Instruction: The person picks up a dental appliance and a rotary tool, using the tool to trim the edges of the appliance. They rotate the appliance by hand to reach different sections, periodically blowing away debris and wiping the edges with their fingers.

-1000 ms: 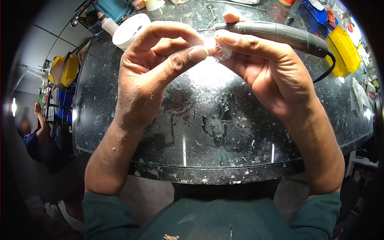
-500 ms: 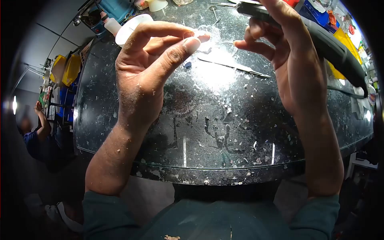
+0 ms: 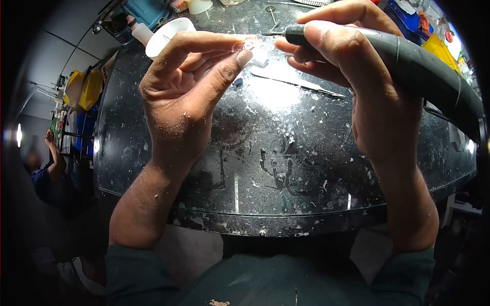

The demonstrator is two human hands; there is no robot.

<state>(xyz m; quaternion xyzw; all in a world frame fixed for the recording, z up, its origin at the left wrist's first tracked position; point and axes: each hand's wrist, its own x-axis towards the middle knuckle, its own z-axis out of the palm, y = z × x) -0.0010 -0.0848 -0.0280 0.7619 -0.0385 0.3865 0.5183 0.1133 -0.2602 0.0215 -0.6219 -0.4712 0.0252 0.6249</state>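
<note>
My left hand pinches a small whitish, partly see-through piece between thumb and fingertips; glare blurs its shape. In my right hand is a dark rotary handpiece, gripped with the thumb along its front end. Its thin metal bur points left at the piece, with a small gap seeming to lie between them. Below the hands, a slim metal carving knife lies on the black worktop. A small dark blue chunk sits near my left thumb.
Behind my left hand are a white bowl, a dropper bottle and a blue container. A thin metal tool lies farther back. Yellow bins stand at the right. Another person is at far left. White scraps dot the worktop.
My right hand has turned and lowered the handpiece, bringing its bur leftward, close to the piece. My left hand has shifted slightly left, still pinching the piece.
</note>
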